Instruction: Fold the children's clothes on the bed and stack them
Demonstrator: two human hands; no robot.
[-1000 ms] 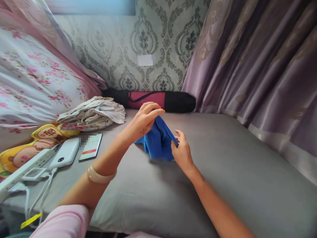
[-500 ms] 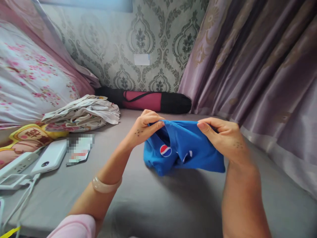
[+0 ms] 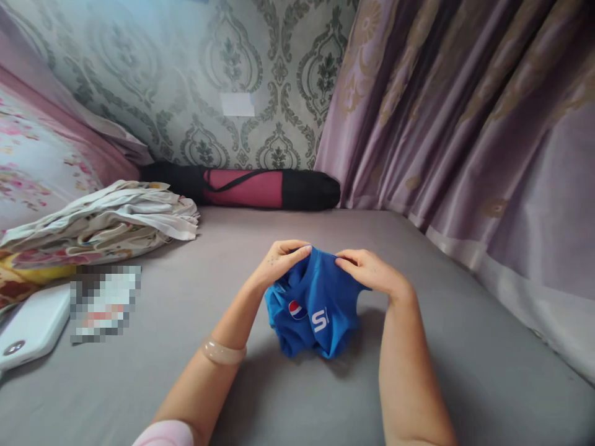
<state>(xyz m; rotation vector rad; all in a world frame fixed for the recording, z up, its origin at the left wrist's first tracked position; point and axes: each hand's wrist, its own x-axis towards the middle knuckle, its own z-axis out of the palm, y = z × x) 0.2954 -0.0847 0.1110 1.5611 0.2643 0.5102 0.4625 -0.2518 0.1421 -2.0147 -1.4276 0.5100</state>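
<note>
A crumpled blue garment [image 3: 339, 291] with a round red, white and blue logo and a white letter S hangs from both hands, its lower folds low over the grey sheet. My left hand [image 3: 283, 260] pinches its top edge between thumb and fingers on the left. On the right, my right hand [image 3: 365, 269] grips the same edge, thumb towards me. The two grips are a short way apart, and the cloth between them is pulled up into a peak. Whether the bottom folds touch the sheet is hard to tell. The fingertips behind the fabric are hidden.
A grey sheet [image 3: 260, 402] covers the bed. Folded pale cloth [image 3: 106, 217], a white power bank [image 3: 35, 325] and a blurred-out flat item [image 3: 106, 306] lie at left. A black and pink long bag [image 3: 251, 189] rests along the wall; purple curtains [image 3: 441, 124] hang at right.
Both hands have come lower and closer together, bunching the garment's top edge. More of the white letter shows on its front. The view has shifted to the right.
</note>
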